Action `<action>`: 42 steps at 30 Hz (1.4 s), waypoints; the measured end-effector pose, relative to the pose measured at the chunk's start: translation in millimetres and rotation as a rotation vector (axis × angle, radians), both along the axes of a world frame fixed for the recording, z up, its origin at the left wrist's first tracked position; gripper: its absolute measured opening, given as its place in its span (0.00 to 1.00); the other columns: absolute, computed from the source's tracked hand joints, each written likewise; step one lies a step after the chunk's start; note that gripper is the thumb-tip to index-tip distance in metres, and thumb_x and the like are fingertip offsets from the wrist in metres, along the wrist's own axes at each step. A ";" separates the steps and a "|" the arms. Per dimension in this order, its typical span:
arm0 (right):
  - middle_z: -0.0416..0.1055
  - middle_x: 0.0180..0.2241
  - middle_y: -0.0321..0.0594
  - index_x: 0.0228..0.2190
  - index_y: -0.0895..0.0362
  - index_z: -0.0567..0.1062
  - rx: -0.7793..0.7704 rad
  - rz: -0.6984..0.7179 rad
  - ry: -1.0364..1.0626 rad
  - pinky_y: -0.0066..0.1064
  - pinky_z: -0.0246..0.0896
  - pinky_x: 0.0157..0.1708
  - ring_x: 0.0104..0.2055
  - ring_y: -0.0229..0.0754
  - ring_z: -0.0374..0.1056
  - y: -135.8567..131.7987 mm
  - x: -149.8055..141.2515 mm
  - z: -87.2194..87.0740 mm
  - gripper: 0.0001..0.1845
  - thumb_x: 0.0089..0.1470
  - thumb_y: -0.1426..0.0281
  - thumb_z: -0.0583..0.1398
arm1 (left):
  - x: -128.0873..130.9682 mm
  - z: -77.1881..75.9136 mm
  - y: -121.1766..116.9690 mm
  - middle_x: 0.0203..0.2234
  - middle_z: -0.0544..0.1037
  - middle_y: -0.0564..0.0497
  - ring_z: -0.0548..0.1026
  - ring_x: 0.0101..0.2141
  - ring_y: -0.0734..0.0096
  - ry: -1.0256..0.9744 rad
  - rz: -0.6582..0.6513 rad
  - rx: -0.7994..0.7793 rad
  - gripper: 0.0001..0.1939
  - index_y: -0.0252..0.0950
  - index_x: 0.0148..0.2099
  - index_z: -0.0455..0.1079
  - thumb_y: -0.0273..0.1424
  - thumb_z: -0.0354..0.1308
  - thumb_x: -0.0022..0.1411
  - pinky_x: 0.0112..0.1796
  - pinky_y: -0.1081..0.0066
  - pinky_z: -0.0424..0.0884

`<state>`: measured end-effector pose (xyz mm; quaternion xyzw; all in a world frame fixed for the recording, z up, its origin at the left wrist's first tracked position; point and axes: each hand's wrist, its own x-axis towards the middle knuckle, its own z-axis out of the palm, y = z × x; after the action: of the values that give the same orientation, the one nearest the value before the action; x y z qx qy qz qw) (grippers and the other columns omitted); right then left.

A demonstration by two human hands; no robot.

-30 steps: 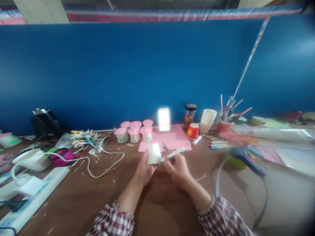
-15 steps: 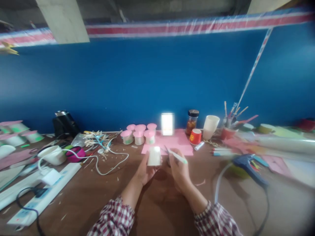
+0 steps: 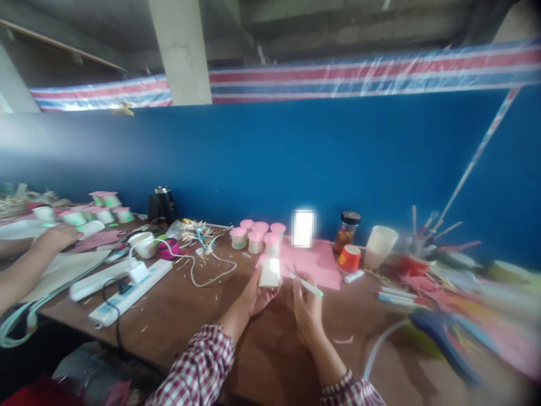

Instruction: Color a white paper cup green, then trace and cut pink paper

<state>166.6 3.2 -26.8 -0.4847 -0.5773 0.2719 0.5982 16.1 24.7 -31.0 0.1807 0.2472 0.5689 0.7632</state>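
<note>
My left hand is closed around a small white paper cup, held above the brown table. To its right, my right hand grips a white marker pen with a green end pointing right. A thin dark tip shows by the pen's left end; blur hides what it belongs to. Several white cups with pink round tops stand just beyond my left hand. Behind my hands lies a sheet of pink paper.
A red paper cup, a lidded jar and a tall white cup stand at the back right. A blurred blue glue gun lies right. A power strip and a co-worker's hand are at left.
The view has swung left and up, bringing the co-worker's arm and more cups into sight. My hands keep hold of the cup and the marker; the right hand sits slightly farther from the cup.
</note>
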 end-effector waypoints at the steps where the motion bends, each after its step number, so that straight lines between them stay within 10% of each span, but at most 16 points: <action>1: 0.73 0.30 0.41 0.41 0.60 0.71 -0.003 0.007 -0.006 0.30 0.63 0.31 0.30 0.41 0.67 0.1 0.1 -0.1 0.16 0.56 0.62 0.53 | 0.0 0.0 0.1 0.33 0.77 0.44 0.75 0.32 0.68 -0.001 0.002 -0.004 0.21 0.30 0.46 0.69 0.43 0.56 0.59 0.32 0.72 0.71; 42: 0.71 0.27 0.39 0.38 0.58 0.71 -0.036 -0.048 -0.151 0.27 0.62 0.23 0.22 0.37 0.63 3.6 1.8 -4.1 0.12 0.56 0.63 0.55 | 2.1 -10.6 9.9 0.37 0.76 0.42 0.75 0.36 0.66 0.073 -0.134 -0.045 0.21 0.27 0.47 0.68 0.41 0.54 0.61 0.37 0.70 0.69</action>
<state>168.5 6.8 -30.9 -0.5282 -0.6041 0.2304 0.5504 18.2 34.7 -41.6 0.2001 0.2750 0.5040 0.7939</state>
